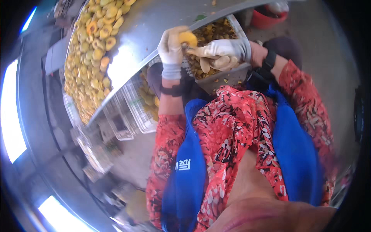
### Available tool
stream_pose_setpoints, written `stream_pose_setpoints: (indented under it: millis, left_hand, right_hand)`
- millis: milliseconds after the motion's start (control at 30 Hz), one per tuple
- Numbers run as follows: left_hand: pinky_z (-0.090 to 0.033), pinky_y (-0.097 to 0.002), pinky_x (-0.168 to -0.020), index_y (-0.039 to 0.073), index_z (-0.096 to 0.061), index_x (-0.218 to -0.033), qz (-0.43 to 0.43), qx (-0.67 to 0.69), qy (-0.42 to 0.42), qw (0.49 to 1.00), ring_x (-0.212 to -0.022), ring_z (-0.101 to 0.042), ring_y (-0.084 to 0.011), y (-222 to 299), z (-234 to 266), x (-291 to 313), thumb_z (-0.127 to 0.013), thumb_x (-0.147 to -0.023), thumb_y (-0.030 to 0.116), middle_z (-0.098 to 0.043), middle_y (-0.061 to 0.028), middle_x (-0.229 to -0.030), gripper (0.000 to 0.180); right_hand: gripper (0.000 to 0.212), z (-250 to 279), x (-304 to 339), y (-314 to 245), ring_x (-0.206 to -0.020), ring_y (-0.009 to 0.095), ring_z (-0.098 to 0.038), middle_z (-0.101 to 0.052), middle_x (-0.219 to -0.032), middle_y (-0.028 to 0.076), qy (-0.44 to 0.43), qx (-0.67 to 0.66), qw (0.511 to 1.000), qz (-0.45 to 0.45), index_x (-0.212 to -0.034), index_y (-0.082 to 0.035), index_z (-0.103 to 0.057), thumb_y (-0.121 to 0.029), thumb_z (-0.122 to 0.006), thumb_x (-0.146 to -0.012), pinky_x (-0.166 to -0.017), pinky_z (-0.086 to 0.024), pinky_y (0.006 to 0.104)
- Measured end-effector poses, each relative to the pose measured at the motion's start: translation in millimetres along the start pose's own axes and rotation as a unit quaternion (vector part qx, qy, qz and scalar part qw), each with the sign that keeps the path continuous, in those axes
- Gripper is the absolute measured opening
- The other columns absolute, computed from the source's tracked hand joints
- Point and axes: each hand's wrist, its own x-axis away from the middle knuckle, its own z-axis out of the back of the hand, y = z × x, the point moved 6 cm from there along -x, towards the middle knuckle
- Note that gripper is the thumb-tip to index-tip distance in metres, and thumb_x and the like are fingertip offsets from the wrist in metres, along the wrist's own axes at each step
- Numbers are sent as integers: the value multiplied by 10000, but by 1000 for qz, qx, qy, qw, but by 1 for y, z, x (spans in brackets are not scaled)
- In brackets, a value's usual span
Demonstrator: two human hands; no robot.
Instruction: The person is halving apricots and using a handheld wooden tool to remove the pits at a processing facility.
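My left hand, in a whitish glove, grips a round yellow fruit held up over a crate. From the right, my gloved right hand reaches the fruit with an outstretched finger touching it and the other fingers curled under. Whether a small tool sits in that hand is hidden by the glove. Both forearms wear red patterned sleeves and dark wristbands. A blue apron covers my front.
A shiny metal table carries a long heap of yellow fruit halves at the left. A grey crate under my hands holds fruit pieces. White slatted crates stand below the table. A red tub sits at the top right.
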Motion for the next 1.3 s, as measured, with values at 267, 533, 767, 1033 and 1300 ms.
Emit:
stream_pose_setpoints:
  millis: [267,533,767,1033,1300]
  left_hand:
    - [-532,-300,-633,-4,-551,-1082,184,484,21,855,-690,-622,-216,-70,-9,5,-433,-944,544,-657,-126,-852,577]
    - [-516,-335,-739,22,-550,-1164,99,14,367,925,-905,-607,-241,-31,168,72,-468,-981,363,-605,-121,-1045,396]
    - [-449,-349,-939,6,-532,-1258,15,-463,169,870,-1076,-564,-250,-1,196,14,-477,-975,369,-589,-171,-1172,463]
    - [-547,-401,-676,85,-383,-1401,267,-170,-129,940,-819,-661,-369,-22,-60,-205,-302,-868,745,-575,-270,-1197,852]
    - [-554,-408,-523,72,-577,-1161,286,-6,-57,957,-666,-658,-292,-63,-110,-267,-662,-861,401,-663,-150,-889,454]
  right_hand:
    - [522,-9,-42,16,-290,70,-333,-380,-420,-39,67,-39,978,194,-921,-44,-639,-497,-389,-992,-284,-241,225]
    - [641,-12,-10,36,-367,36,-334,-459,-560,-22,186,-113,975,39,-935,33,-600,-588,-442,-940,-323,-245,211]
    - [533,-7,23,1,-339,112,-387,-446,-484,16,232,-141,945,183,-941,2,-615,-510,-469,-958,-326,-293,264]
    - [462,-1,48,-31,-362,140,-465,-494,-506,36,339,-155,863,340,-903,-46,-623,-475,-462,-967,-344,-363,280]
    - [471,-25,67,-43,-379,120,-499,-517,-517,22,358,-132,854,354,-937,-51,-612,-482,-424,-966,-358,-346,247]
